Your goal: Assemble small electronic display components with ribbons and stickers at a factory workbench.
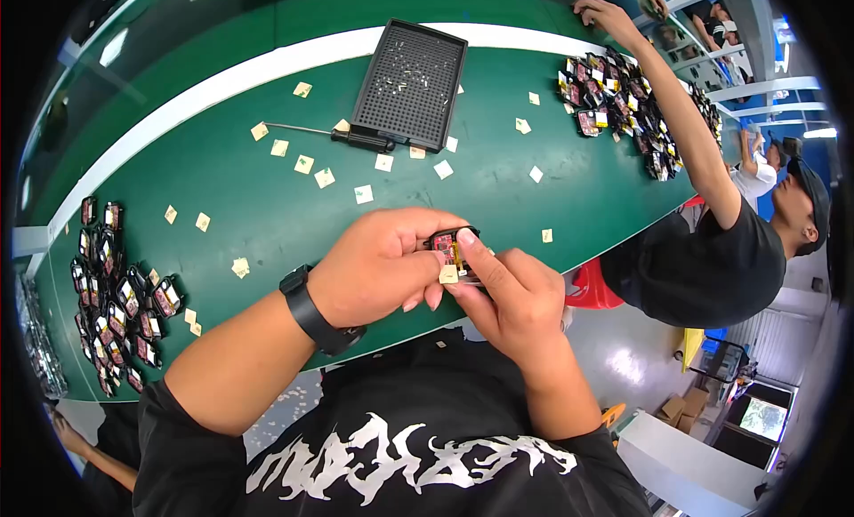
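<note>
Work seemed unfinished on the circuit unit (443, 242) our left hand (382, 264) and right hand (522, 295) pinched, between a nine-o'clock heap (116, 315) and two-o'clock heap (622, 105).

"What pattern marks the black rectangular plastic tray (400, 126)?"
"A regular grid of holes, strewn with small silvery-white slivers (397, 85); beneath it, a plain green tabletop (489, 184)."
"Any pattern on the thin cream square slips (304, 165) around the tray?"
"Green marks on some."
"And lower in view than the tray?"
"A black-shelled plastic device (447, 246) with a red circuit board (440, 244) and yellow strip (455, 253); then a black cloth shirt (427, 397), printed jagged white."
</note>
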Motion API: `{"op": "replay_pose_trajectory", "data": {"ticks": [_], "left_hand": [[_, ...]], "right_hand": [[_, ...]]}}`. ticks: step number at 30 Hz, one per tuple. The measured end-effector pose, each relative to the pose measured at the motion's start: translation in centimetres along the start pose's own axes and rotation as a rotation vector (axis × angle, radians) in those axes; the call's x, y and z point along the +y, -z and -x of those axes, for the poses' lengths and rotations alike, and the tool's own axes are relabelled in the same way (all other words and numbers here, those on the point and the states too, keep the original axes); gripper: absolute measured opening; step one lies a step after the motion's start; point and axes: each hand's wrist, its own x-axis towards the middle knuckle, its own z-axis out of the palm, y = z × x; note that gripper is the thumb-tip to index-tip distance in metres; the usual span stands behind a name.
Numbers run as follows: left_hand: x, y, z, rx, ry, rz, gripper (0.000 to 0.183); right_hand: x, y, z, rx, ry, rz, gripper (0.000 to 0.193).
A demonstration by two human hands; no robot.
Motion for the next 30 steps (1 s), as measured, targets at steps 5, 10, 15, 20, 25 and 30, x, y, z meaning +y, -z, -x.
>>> {"op": "replay_pose_trajectory", "data": {"ticks": [5,10,15,20,25,30], "left_hand": [[-0.2,0.0,0.4,-0.007,-0.065,-0.015,0.042],[-0.1,-0.3,0.3,-0.019,-0.093,0.003,0.043],[-0.8,-0.2,0.1,-0.032,-0.148,-0.007,0.043],[-0.1,-0.3,-0.1,-0.048,-0.197,-0.182,0.038],[0.0,-0.3,0.0,0.012,-0.123,-0.341,0.035],[0.1,-1.0,1.7,0.104,-0.197,-0.203,0.041]], "right_hand": [[0.8,0.7,0.0,-0.034,0.026,-0.296,0.055],[2.4,1.4,0.5,0.076,0.135,-0.351,0.042],[4.8,2.8,1.1,0.107,0.099,-0.291,0.035],[6.9,4.1,1.7,0.149,-0.106,-0.198,0.054],[9.3,4.7,-0.3,0.185,-0.284,-0.013,0.051],[12.2,5.1,-5.2,0.151,-0.327,0.375,0.031]]}}
